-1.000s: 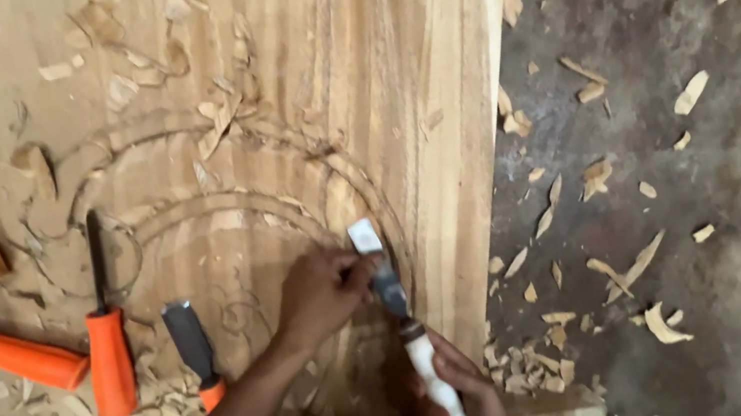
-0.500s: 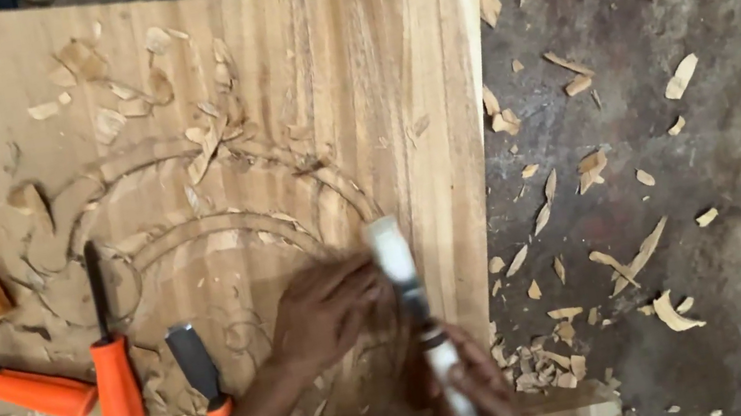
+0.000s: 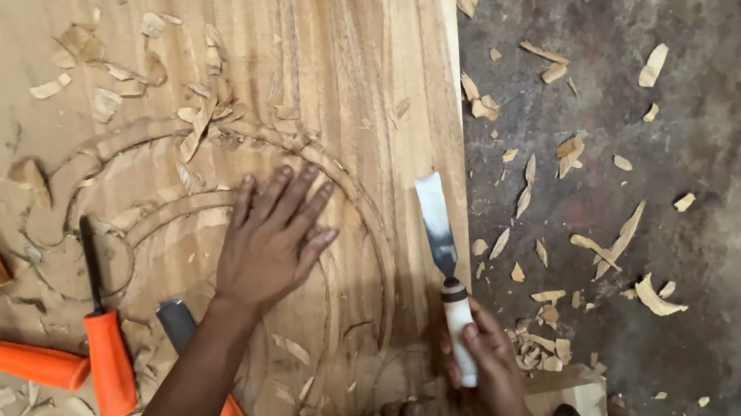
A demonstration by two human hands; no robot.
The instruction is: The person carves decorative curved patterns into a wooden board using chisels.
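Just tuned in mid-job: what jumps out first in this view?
The wooden board with circular grooves carved into it fills the left and centre, strewn with shavings. The left hand lies flat on the carving, fingers spread, while the right hand grips a white-handled chisel near the board's right edge. Orange-handled chisels lie along the left side.

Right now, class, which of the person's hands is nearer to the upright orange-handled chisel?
Left. The left hand lies flat on the board just right of the orange-handled chisel; the right hand is farther right, gripping the white-handled chisel.

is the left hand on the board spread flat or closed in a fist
Spread flat: the left hand lies palm down on the carved wooden board, fingers splayed apart.
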